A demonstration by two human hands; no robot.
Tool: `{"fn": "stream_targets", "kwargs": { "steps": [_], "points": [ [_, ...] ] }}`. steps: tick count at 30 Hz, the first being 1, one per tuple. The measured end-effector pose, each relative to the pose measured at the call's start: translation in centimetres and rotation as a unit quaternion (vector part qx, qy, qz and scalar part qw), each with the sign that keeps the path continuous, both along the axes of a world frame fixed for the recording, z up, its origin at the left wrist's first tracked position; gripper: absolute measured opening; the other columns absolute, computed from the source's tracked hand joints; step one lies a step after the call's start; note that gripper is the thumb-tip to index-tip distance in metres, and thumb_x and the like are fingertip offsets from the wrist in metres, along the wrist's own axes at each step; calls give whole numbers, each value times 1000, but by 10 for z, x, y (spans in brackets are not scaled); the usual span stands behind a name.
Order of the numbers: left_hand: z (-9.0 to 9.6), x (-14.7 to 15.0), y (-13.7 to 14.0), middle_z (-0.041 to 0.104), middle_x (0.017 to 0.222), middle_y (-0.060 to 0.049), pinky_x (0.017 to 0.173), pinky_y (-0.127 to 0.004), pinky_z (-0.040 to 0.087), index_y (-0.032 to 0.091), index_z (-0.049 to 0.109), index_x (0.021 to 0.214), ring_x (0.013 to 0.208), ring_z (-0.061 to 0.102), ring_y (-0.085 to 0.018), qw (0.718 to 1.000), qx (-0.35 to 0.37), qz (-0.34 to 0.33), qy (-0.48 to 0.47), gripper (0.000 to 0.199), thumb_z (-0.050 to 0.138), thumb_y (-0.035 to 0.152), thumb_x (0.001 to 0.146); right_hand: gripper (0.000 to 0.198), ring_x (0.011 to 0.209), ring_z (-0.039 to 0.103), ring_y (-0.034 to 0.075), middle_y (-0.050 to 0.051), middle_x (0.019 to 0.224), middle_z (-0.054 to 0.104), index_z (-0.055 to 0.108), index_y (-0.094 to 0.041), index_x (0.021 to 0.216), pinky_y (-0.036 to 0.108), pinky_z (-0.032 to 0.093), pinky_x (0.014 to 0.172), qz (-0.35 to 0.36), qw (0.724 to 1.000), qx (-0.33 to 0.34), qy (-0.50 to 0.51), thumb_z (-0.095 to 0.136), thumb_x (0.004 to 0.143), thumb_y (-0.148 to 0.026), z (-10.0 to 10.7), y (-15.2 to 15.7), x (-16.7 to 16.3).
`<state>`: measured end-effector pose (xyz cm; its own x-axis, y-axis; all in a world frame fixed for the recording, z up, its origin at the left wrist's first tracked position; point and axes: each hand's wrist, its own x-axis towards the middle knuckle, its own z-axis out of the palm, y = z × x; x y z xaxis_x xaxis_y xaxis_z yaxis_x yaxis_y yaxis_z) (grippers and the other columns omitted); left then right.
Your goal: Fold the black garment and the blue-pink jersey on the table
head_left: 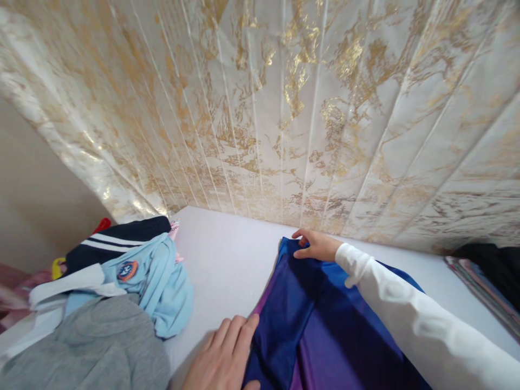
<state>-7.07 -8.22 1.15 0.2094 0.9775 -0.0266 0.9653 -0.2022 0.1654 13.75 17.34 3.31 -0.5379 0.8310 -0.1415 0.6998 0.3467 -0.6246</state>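
Note:
A shiny blue and purple garment (325,325) lies spread on the white surface in front of me, with soft folds running down it. My right hand (314,245), in a white sleeve, rests at the garment's far top edge. Its thumb and fingers are apart, touching the cloth. Lower down, my left hand (225,352) lies along the garment's left edge, fingers stretched out side by side. Part of the left hand is cut off by the bottom of the view. The garment's near end is also out of view.
On the left is a loose heap of clothes: a grey piece (93,346), a light blue shirt (162,281) with a round badge, and a dark striped piece (122,238). A folded stack (487,281) sits at right. A white-gold curtain (260,108) hangs behind.

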Motion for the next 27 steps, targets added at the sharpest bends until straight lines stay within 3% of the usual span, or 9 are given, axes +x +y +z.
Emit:
{"fn": "stream_targets", "kwargs": {
  "steps": [4, 7, 10, 14, 19, 21, 23, 25, 27],
  "points": [
    [7, 22, 13, 51, 129, -8, 92, -37, 38, 27, 42, 133, 112, 48, -28, 999, -2, -44, 5, 65, 60, 14, 71, 46, 50, 57, 9, -2, 76, 66, 53, -19, 115, 21, 44, 48, 6, 999, -38, -16, 65, 70, -16, 10, -12, 6],
    [6, 33, 25, 54, 123, -9, 89, -40, 39, 24, 56, 114, 110, 49, -30, 995, -8, -95, 15, 40, 59, 15, 76, 43, 54, 57, 11, -5, 64, 62, 59, -19, 104, 21, 42, 49, 18, 999, -29, -31, 72, 63, -16, 16, -16, -1],
    [7, 36, 33, 58, 112, -7, 86, -39, 39, 21, 61, 92, 103, 51, -27, 995, -1, -103, 12, 21, 54, 9, 77, 40, 59, 58, 13, -5, 63, 62, 63, -20, 93, 21, 41, 53, 18, 999, 4, -45, 73, 56, -8, 22, -18, -4],
    [15, 40, 34, 59, 103, -4, 84, -35, 38, 22, 58, 87, 98, 49, -24, 995, -4, -93, -39, 25, 51, 4, 72, 31, 71, 61, 12, -1, 81, 67, 59, -21, 102, 21, 43, 63, -3, 998, 54, -35, 59, 73, -10, 27, -16, 3],
    [29, 36, 41, 56, 111, 0, 89, -32, 37, 26, 55, 97, 104, 48, -20, 981, -71, -140, -116, 43, 48, 2, 61, 22, 60, 62, 12, -1, 84, 69, 60, -22, 99, 22, 45, 59, -31, 995, 63, -70, 61, 78, -23, 20, -11, 32],
    [36, 24, 60, 54, 117, 0, 94, -31, 36, 26, 53, 106, 109, 47, -18, 980, -68, -123, -141, 54, 44, 1, 59, 22, 70, 63, 14, 1, 90, 68, 59, -22, 99, 23, 46, 66, -55, 991, 90, -86, 61, 77, -25, 17, -13, 58],
    [42, 10, 90, 55, 116, -2, 96, -31, 37, 22, 51, 111, 109, 47, -18, 988, -36, -74, -128, 53, 43, 0, 63, 23, 80, 63, 18, 6, 96, 66, 59, -20, 98, 28, 45, 73, -95, 982, 122, -110, 60, 76, -24, 12, -17, 91],
    [43, 2, 129, 56, 114, -5, 96, -32, 38, 19, 53, 111, 107, 51, -19, 997, -12, -10, -80, 39, 47, 6, 75, 22, 90, 62, 25, 12, 97, 64, 60, -17, 93, 34, 45, 80, -132, 971, 143, -138, 62, 73, -28, 4, -23, 125],
    [37, 3, 170, 58, 111, -9, 95, -35, 39, 15, 53, 112, 104, 53, -21, 997, -4, 30, -68, 27, 51, 20, 86, 28, 91, 62, 29, 15, 96, 64, 61, -18, 86, 38, 45, 80, -161, 959, 142, -187, 64, 71, -42, -6, -29, 151]
  ]
}}
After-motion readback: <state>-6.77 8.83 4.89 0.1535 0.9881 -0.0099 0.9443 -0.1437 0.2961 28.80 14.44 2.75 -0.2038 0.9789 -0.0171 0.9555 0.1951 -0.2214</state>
